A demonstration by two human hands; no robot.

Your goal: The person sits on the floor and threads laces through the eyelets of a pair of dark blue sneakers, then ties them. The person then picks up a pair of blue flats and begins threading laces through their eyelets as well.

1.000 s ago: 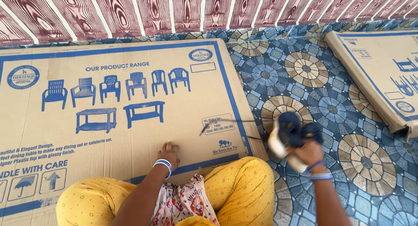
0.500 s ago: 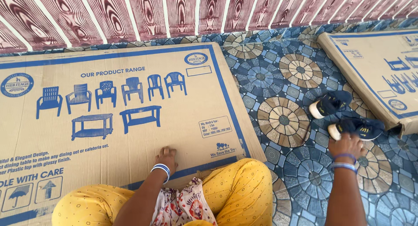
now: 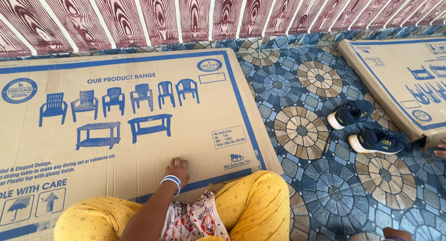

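Flat corrugated cardboard box [image 3: 116, 125] under left hand [image 3: 177, 169]

Left hand [image 3: 177, 169] flat, fingers down, wrist bangled; right hand [image 3: 396, 234] barely visible at bottom edge.

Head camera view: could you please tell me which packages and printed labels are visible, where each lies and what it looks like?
Large carton: flat on the floor in front of the person, brown with blue border and blue chair and table drawings; left hand rests on it.
Second carton: far right, flat, brown with blue print.
Round badge: large carton's left edge, blue.
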